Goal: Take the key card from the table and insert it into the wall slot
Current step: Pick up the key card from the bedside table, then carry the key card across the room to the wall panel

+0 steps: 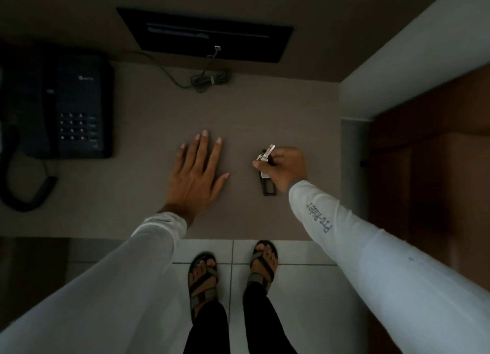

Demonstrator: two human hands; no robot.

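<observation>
The silver metal key bunch with dark rectangular fob (266,168) is being clamped by the right hand (287,168); the left hand (195,176), at nine o'clock, is being spread flat on the bare grey worktop (148,109).

White "Pro-Rider" sleeves (344,237), black trousers (212,327), strapped sandals (202,276).

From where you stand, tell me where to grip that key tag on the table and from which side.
Pinch the key tag at its far end, where the metal keys join it, coming from the right. It lies flat and lengthwise, and the right hand already closes there; the left hand rests flat, apart.
</observation>
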